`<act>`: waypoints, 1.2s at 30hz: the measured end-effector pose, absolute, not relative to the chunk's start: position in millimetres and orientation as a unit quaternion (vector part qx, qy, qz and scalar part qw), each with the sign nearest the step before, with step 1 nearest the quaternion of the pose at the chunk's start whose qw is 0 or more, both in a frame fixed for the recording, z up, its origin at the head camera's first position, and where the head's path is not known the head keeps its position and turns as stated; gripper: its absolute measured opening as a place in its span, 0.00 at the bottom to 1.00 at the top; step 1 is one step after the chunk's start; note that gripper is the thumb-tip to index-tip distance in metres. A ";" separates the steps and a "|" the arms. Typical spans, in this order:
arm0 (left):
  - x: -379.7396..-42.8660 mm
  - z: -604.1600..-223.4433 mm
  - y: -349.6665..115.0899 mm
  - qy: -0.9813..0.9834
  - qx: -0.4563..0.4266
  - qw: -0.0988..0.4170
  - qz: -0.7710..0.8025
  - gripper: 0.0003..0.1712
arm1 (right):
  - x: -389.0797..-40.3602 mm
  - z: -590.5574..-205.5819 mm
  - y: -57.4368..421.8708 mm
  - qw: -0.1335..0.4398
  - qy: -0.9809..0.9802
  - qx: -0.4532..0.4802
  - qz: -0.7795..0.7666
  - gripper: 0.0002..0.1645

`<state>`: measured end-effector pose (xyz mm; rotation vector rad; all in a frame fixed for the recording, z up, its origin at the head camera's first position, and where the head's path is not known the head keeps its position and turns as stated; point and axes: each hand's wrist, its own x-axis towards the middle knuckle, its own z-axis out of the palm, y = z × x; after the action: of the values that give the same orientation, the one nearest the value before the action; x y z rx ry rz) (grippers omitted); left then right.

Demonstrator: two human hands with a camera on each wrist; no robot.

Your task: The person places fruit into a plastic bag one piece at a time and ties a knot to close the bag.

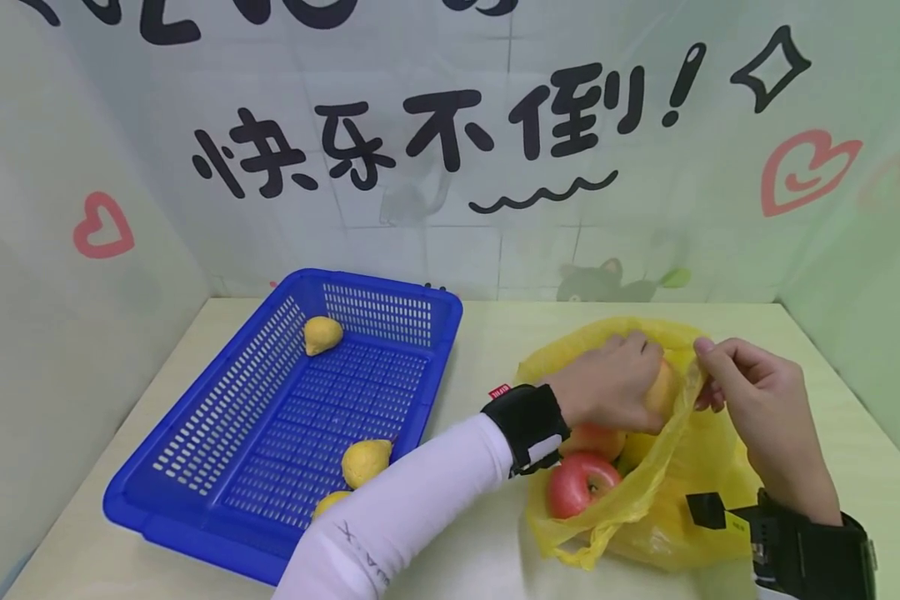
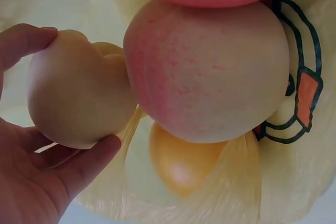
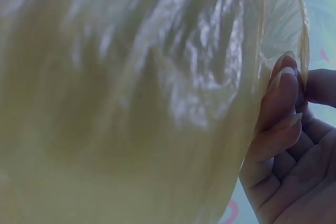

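Observation:
My left hand (image 1: 607, 383) reaches into a yellow plastic bag (image 1: 708, 492) and grips a smooth, rounded yellow-orange fruit (image 1: 662, 392). In the left wrist view, thumb and fingertips lie on opposite sides of this fruit (image 2: 79, 93). Beside it in the bag is a pale peach with a pink blush (image 2: 210, 72). A red apple (image 1: 581, 485) lies at the bag's near left side, and an orange-yellow fruit (image 2: 181, 161) shows partly behind the peach. My right hand (image 1: 768, 408) pinches the bag's rim between thumb and fingers, holding that side up.
A blue plastic basket (image 1: 330, 408) stands on the left of the pale table. One lemon (image 1: 322, 335) lies at its far left, another lemon (image 1: 366, 462) near its front right, and a third yellow fruit (image 1: 332, 502) is partly hidden by my left sleeve. A printed wall (image 1: 420, 258) closes the back.

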<state>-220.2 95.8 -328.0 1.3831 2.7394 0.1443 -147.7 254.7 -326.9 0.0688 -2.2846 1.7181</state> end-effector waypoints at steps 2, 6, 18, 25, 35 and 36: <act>-219.5 -329.9 98.9 0.891 0.450 0.035 0.038 0.26 | -147.7 -327.5 254.8 0.141 -0.795 0.023 0.590 0.15; -217.6 -334.1 105.0 0.893 0.448 0.032 0.017 0.26 | -147.6 -328.3 255.1 0.142 -0.799 0.019 0.584 0.15; -217.0 -345.7 116.4 0.901 0.431 0.015 -0.054 0.22 | -150.0 -326.9 257.1 0.137 -0.814 0.014 0.564 0.15; -218.3 -355.9 121.3 0.907 0.415 0.022 -0.070 0.22 | -147.7 -331.5 258.0 0.126 -0.812 0.005 0.571 0.16; -223.2 -366.5 122.4 0.905 0.421 0.015 -0.062 0.23 | -149.5 -331.8 257.8 0.131 -0.833 0.002 0.537 0.19; -223.7 -367.4 122.9 0.906 0.419 0.016 -0.063 0.24 | -149.2 -331.7 257.5 0.133 -0.835 -0.001 0.533 0.19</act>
<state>-223.7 122.9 -367.4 1.3015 2.8167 -0.1947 -149.2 257.5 -331.7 -0.0022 -2.4238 1.5470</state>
